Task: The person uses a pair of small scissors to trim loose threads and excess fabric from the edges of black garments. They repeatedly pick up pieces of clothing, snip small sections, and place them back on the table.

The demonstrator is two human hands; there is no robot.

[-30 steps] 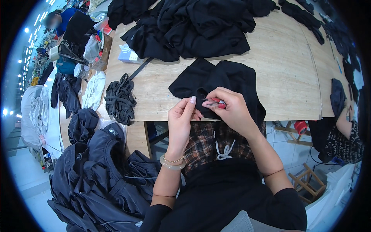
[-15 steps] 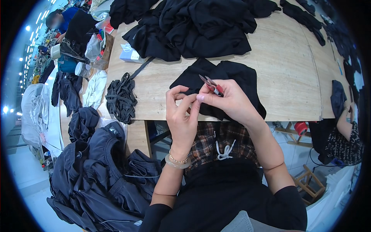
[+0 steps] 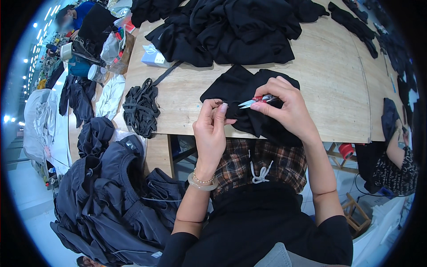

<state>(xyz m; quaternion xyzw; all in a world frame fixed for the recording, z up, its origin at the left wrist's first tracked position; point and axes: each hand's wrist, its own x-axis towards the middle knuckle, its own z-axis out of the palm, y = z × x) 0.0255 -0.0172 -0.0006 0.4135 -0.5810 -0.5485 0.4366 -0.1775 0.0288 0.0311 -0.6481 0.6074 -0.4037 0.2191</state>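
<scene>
My right hand (image 3: pixel 289 109) is closed around a pair of red-handled thread snips (image 3: pixel 247 103), with the pale blades pointing left toward my other hand. At the fingertips of my left hand (image 3: pixel 211 129), thumb and forefinger are pinched on a tiny dark bit that looks like thread, too small to be sure. Beneath both hands lies a folded black garment (image 3: pixel 229 86), near the table's front edge. My left hand is just in front of its left corner, and my right hand hides part of its right side.
A big pile of black garments (image 3: pixel 249 35) covers the back of the wooden table (image 3: pixel 329 84). To the left are a tissue box (image 3: pixel 154 57), a heap of dark straps (image 3: pixel 141 109) and dark trousers (image 3: pixel 102 196). Another person's arm (image 3: pixel 395 149) shows at the far right.
My hands have drawn apart; before, their fingertips met. The snips have swung from pointing up to pointing left, and my right hand has moved right.
</scene>
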